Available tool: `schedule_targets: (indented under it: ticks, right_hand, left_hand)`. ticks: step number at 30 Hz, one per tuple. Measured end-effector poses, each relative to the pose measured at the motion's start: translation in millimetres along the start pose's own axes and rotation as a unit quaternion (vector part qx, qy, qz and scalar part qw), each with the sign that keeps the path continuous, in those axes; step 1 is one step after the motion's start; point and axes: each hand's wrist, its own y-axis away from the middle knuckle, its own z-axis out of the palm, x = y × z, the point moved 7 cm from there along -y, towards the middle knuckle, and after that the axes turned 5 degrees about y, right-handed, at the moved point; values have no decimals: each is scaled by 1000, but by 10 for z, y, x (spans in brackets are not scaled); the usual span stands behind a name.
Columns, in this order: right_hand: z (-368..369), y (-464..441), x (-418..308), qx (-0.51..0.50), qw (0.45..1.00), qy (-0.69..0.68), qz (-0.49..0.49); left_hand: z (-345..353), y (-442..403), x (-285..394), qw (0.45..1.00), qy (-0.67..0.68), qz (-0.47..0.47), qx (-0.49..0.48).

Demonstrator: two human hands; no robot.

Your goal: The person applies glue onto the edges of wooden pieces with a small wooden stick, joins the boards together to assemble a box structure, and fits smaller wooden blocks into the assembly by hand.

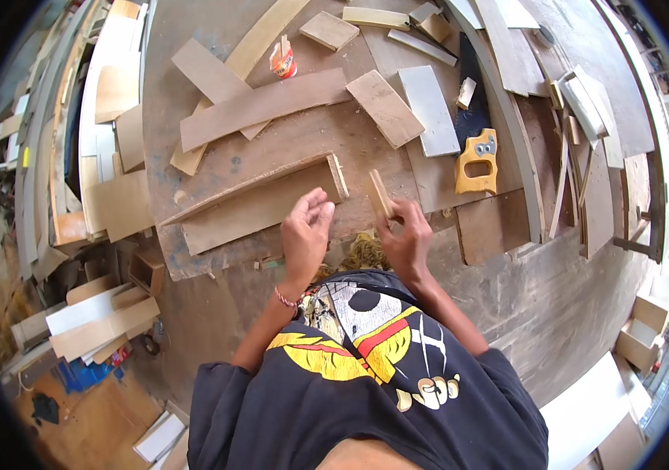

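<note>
My right hand (406,241) pinches the lower end of a short, narrow wooden piece (380,193), which points up and away from me. My left hand (308,229) is beside the right end of a partly assembled wooden frame (248,189). Its thumb and fingertips are close together, and whether anything small is between them is hidden. The frame has a long edge board and a short upright end piece (337,175), with a flat board (240,219) lying along its near side. A gap separates the held piece from the frame.
A handsaw with a yellow handle (477,162) lies to the right. Behind the frame are a red and white cup (282,60), a long board (264,108) and several short boards. The workbench (174,254) edge runs close in front of me. More boards are stacked at both sides.
</note>
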Motion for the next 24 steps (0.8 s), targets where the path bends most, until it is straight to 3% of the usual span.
schedule_targets:
  ticks: [7,14,19,21,24]
  right_hand:
    - [588,-220,192,-49,997,-23,-59]
    - [739,-188,252,-163,982,-87,-47]
    - [710,-214,194,-149,979,-93,-106]
    - [706,-231,195,-156,977,-99,-105]
    - [708,-273,247,-208,967,-110,-93]
  left_hand:
    - [60,-346,-138,997,-42,-24,65]
    - [171,-413,-144,999,-3,-21,29]
    - [183,-433,-297,1000,6,-23,20]
    - [123,-467,-359,996,-64,22,54]
    - [168,-441,-211,996,-90,12,16]
